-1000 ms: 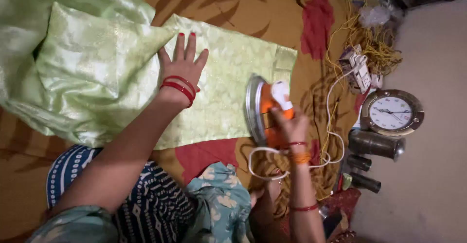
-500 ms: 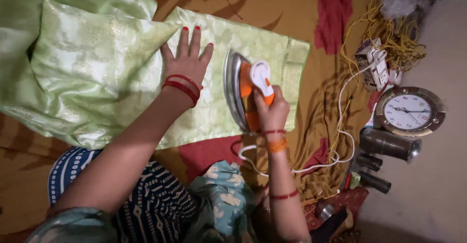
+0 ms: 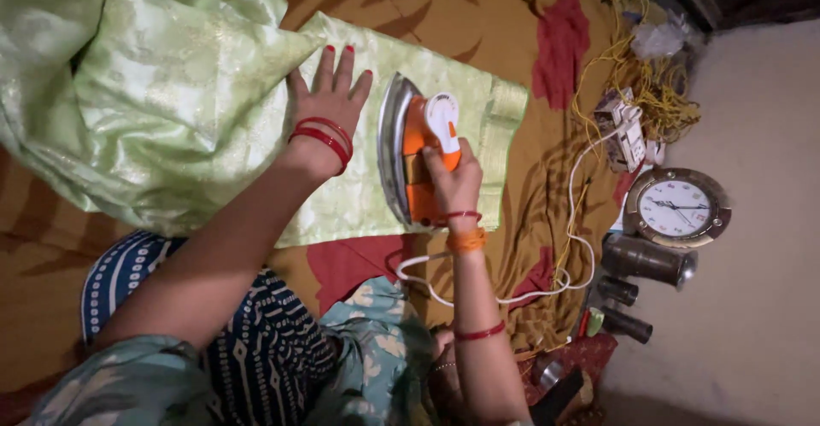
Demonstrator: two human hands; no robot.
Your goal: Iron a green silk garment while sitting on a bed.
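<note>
Right hand is gripping the handle of an orange and white electric iron, fingers wrapped closed around it; the iron is sitting on its metal soleplate edge on the pale green fabric, tipped so the plate is facing the left hand. Left hand is lying open and flat, fingers spread, pressing down on the same green fabric just beside the iron, not touching it. Red bangles are sitting on the left wrist, an orange thread band and a red one on the right wrist. The green fabric is spreading flat under both hands and bunching up into a crumpled heap at upper left. All of it is lying on a brown patterned bedsheet with red patches. A white cord is running from the iron's back end, looping over the sheet toward a white plug board amid tangled yellow wire. Right of that, a round wall clock is lying face up on the floor, near a steel tumbler on its side. The person's dark patterned clothing is filling the bottom
</note>
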